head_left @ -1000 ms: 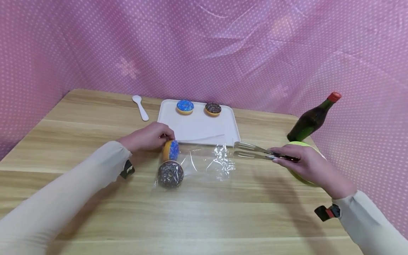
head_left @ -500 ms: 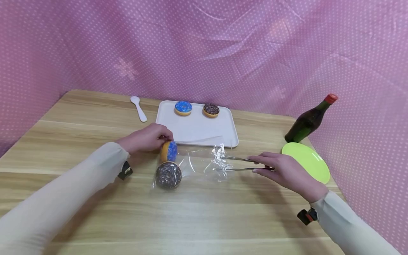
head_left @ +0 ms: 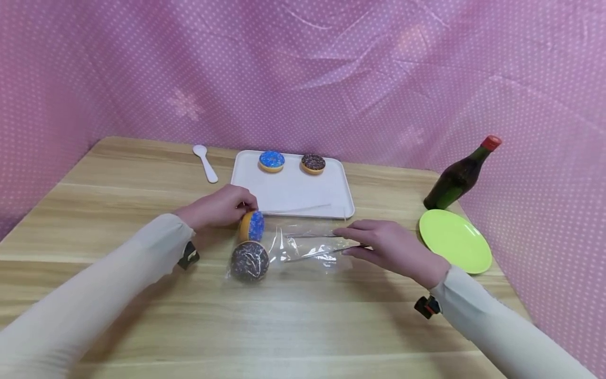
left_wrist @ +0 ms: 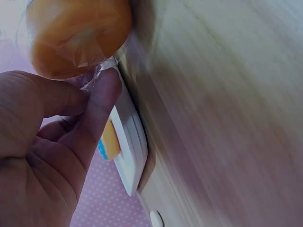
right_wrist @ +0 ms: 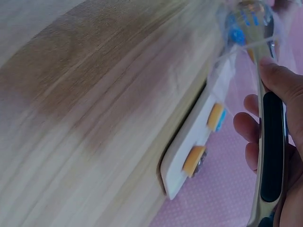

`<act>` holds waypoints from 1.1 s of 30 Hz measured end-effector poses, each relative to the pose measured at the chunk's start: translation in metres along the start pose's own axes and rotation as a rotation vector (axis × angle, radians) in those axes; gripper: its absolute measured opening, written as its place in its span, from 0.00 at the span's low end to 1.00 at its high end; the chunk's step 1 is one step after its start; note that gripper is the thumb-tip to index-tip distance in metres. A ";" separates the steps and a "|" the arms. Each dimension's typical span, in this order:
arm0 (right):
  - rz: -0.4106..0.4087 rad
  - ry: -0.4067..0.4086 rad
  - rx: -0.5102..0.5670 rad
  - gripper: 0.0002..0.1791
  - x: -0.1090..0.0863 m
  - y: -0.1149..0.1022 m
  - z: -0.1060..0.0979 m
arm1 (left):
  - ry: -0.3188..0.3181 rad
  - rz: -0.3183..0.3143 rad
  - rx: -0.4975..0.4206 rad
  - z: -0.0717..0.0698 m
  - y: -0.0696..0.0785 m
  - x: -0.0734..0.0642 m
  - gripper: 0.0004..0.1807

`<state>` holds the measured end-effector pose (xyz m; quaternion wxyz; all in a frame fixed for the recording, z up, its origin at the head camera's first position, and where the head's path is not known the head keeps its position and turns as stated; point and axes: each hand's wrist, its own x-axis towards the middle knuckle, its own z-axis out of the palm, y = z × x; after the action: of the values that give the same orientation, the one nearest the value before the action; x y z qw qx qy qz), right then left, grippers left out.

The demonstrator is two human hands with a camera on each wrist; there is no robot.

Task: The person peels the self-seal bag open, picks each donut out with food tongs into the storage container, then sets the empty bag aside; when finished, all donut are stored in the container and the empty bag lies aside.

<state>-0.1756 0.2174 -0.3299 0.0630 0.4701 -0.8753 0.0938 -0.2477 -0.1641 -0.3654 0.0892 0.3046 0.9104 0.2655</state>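
A clear plastic bag [head_left: 303, 231] lies in the middle of the table, with a blue-iced donut [head_left: 256, 226] on edge and a chocolate donut [head_left: 249, 261] at its left end. My left hand [head_left: 220, 206] pinches the bag's film beside the blue donut; in the left wrist view thumb and finger [left_wrist: 106, 90] meet on the plastic. My right hand [head_left: 385, 245] grips metal tongs [right_wrist: 272, 146] with black handle inlays. The tongs' two arms, spread apart, reach leftward into the bag's right end, short of the donuts.
Behind the bag is a white tray [head_left: 293, 192] bearing a blue donut [head_left: 272, 161] and a chocolate donut [head_left: 313, 163]. A white spoon [head_left: 205, 164] lies back left. To the right are a green plate [head_left: 454, 242] and a dark bottle [head_left: 456, 179] with a red cap.
My right hand has moved left from over the green plate, bringing the tongs into the bag, and their arms have spread. The left hand stays by the blue donut.
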 end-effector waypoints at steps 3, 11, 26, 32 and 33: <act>-0.023 -0.015 -0.008 0.23 0.010 -0.001 0.002 | 0.008 0.004 0.002 0.001 0.001 0.001 0.16; -0.063 -0.010 0.028 0.24 0.022 -0.002 0.008 | 0.002 -0.021 -0.008 0.001 0.007 0.002 0.15; -0.098 -0.069 0.084 0.24 0.034 -0.002 0.017 | -0.015 -0.019 -0.001 0.004 0.008 0.006 0.15; -0.121 -0.058 0.078 0.23 0.036 -0.003 0.020 | -0.031 -0.028 -0.006 0.004 0.009 0.006 0.15; -0.122 -0.054 0.076 0.23 0.036 -0.003 0.021 | -0.030 -0.025 -0.004 0.004 0.009 0.006 0.15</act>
<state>-0.1934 0.1814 -0.3427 0.0272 0.5270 -0.8422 0.1104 -0.2471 -0.1526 -0.3644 0.1070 0.2969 0.9122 0.2614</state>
